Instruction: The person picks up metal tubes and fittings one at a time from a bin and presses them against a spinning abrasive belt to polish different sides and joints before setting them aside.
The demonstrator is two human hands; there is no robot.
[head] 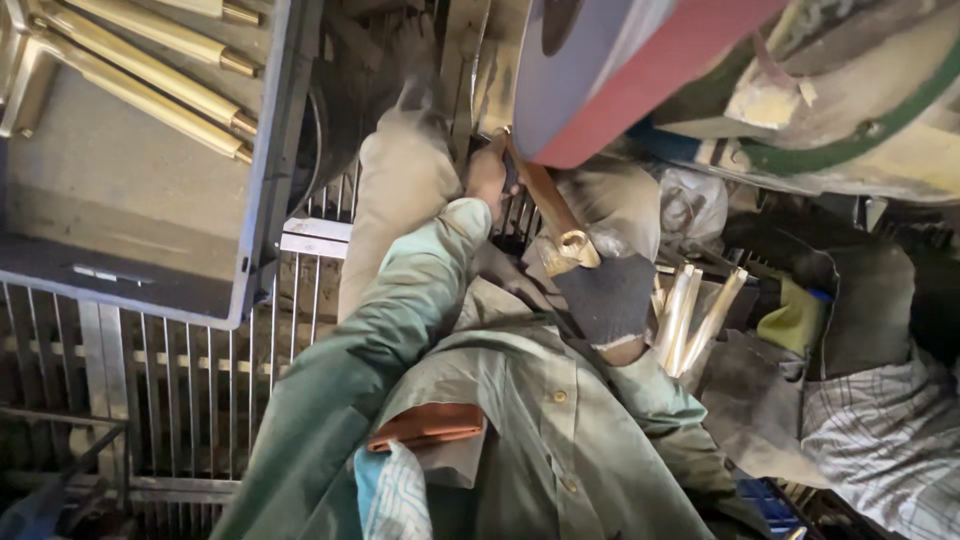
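Brass caught the eye: a short brass pipe [553, 215] ran lengthwise between both hands, its threaded open end nearest the right hand [605, 290] and its far tip slanting up and away against the red-edged grinding wheel [640, 75]. That gloved right hand was clamped round the near end. The left hand [487, 175], bare, pinched the pipe farther up, just under the wheel. More brass rods [690, 315] stood just right of the glove, and others lay in a grey tray [262, 200] well to the left.
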